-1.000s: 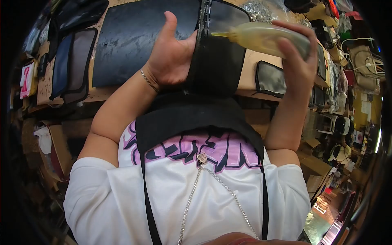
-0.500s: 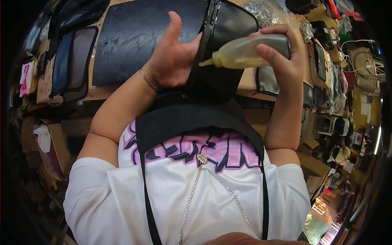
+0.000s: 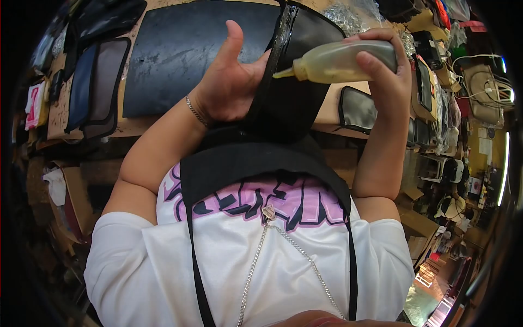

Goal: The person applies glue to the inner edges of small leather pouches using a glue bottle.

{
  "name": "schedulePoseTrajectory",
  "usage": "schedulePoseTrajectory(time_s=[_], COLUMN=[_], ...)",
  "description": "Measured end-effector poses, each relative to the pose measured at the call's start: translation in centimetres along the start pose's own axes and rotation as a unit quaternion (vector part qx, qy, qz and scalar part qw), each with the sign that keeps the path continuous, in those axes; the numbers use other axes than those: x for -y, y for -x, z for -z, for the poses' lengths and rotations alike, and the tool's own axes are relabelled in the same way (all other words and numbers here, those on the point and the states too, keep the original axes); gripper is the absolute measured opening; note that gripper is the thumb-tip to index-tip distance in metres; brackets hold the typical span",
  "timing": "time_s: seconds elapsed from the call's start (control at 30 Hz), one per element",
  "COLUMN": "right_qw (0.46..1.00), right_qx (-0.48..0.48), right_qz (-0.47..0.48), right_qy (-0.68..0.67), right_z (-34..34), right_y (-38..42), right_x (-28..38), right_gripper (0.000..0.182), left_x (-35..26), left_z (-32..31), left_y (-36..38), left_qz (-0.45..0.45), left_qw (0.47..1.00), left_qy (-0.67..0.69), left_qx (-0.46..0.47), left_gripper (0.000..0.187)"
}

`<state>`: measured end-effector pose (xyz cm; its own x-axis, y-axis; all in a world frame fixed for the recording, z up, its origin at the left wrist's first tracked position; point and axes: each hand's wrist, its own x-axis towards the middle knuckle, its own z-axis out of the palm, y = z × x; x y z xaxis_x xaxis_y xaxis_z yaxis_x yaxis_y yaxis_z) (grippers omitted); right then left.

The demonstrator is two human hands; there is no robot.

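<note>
Palm up and thumb spread wide, my left hand (image 3: pixel 229 82) reaches under a black leather-like piece (image 3: pixel 297 101); its other fingers are hidden behind that piece. Along the piece's edge runs a shiny wet-looking strip (image 3: pixel 280 41). My right hand (image 3: pixel 389 71) is wrapped round a translucent squeeze bottle (image 3: pixel 340 62) with yellowish contents. The bottle lies nearly level, its thin yellow nozzle (image 3: pixel 284 73) pointing left over the black piece, close to the strip. Whether the tip touches the surface cannot be made out.
A large dark sheet (image 3: pixel 163 60) lies on the worktable (image 3: pixel 332 111) behind my left hand. Dark panels (image 3: pixel 103 82) are at the left, and a small black pouch (image 3: pixel 357 106) is at the right. Crumpled clear plastic (image 3: pixel 348 22) sits at the back.
My right hand and the bottle have moved slightly right, and the nozzle tip is a little higher along the edge. The black piece has shifted slightly; my left hand is nearly unmoved.
</note>
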<state>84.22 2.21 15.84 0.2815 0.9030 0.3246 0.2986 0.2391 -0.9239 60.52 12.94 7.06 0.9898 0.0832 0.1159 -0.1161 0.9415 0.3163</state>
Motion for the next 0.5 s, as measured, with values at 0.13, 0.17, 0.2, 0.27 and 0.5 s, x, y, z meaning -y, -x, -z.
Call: schedulePoseTrajectory(time_s=[0.13, 0.17, 0.2, 0.27, 0.5], right_qw=[0.997, 0.996, 0.995, 0.997, 0.998], right_qx=[-0.057, -0.067, -0.06, -0.044, -0.025], right_qz=[-0.004, -0.008, -0.01, -0.01, -0.026], right_qy=[-0.049, -0.054, -0.076, -0.058, -0.051], right_z=[0.4, 0.5, 0.2, -0.2, -1.8], right_y=[-0.3, -0.3, -0.1, 0.1, 0.6], right_x=[-0.1, -0.3, -0.6, -1.3, -1.4], right_gripper=[0.033, 0.032, 0.031, 0.032, 0.034], left_x=[-0.4, -0.5, -0.7, -0.8, -0.6], left_z=[0.0, 0.2, 0.3, 0.8, -0.2], left_y=[0.0, -0.1, -0.1, -0.1, -0.1], left_qz=[-0.016, -0.019, -0.022, -0.026, -0.052], left_qw=[1.0, 1.0, 0.999, 0.997, 0.998], left_qy=[0.014, 0.021, 0.028, 0.065, 0.046], left_qx=[0.0, 0.005, 0.009, 0.036, -0.002], left_gripper=[0.11, 0.11, 0.109, 0.108, 0.112])
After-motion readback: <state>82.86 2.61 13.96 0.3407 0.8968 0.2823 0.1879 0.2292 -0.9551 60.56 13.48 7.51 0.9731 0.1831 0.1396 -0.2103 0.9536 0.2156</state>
